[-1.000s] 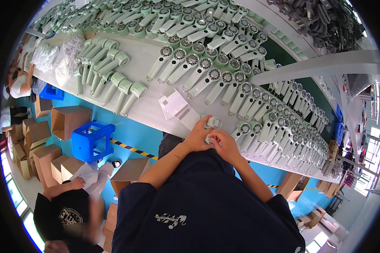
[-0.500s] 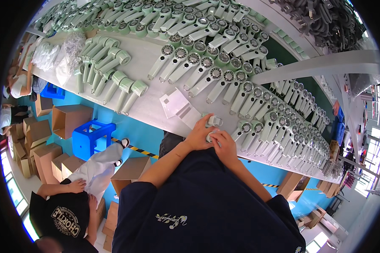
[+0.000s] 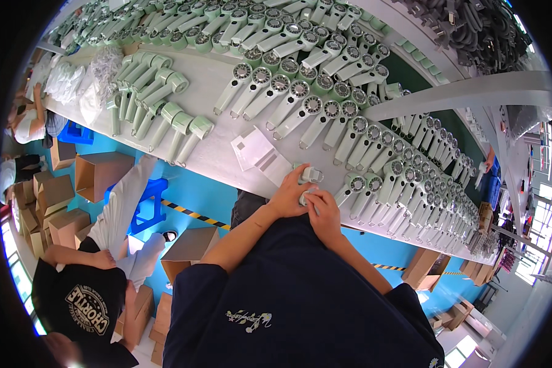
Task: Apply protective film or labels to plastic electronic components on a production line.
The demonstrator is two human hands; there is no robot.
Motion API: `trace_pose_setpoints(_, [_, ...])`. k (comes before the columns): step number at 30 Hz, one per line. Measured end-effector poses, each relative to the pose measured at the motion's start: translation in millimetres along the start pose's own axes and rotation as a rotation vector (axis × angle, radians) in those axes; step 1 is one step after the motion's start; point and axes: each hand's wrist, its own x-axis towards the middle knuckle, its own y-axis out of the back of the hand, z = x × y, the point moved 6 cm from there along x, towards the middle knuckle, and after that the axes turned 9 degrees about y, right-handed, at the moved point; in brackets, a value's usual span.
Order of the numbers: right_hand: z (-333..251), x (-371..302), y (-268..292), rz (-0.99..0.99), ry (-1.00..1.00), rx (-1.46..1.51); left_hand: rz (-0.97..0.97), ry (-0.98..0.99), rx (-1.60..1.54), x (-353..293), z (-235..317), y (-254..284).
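At the table's near edge, my left hand [image 3: 287,195] is wrapped round a pale green handheld fan [image 3: 313,175]. The fan's round head points away from me, and most of its handle is hidden by my fingers. My right hand [image 3: 325,213] is closed at the near end of the same fan, its thumb and fingertips pressed together there. Whether those fingertips hold a small part cannot be made out. Just left of my left hand lie white printed sheets or labels [image 3: 260,152]. To the right, more handheld fans [image 3: 354,184] lie in close rows.
Fans cover the back of the white table [image 3: 208,147], with a bunch of fans [image 3: 184,132] face-down at left beside clear plastic bags [image 3: 92,92]. A grey beam [image 3: 466,98] crosses at right. Behind left are a person [image 3: 89,300], a blue stool [image 3: 150,205] and cardboard boxes [image 3: 190,248].
My hands stay nearly in place, with the right fingers shifting slightly at the fan's end. The person behind on the left has shifted their legs. A hand now shows at the far right.
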Motion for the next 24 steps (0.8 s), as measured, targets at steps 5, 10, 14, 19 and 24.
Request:
trace_pose_setpoints(5, [2, -3, 1, 0.025, -0.041, 0.008, 0.003, 0.001, -0.002, -2, 1, -1])
trace_pose_setpoints(10, [6, -6, -1, 0.03, 0.016, 0.006, -0.002, -0.021, -0.004, -1, 1, 0])
trace_pose_setpoints(14, [9, -14, -6, -0.021, 0.064, -0.039, 0.002, -0.035, -0.013, 0, -1, 0])
trace_pose_setpoints(19, [52, -28, -7, 0.279, -0.315, 0.484, -0.029, -0.011, -0.028, 1, 3, 3])
trace_pose_setpoints(24, [75, -37, -41, 0.064, -0.455, 0.643, -0.002, -0.053, 0.001, 4, 3, -2])
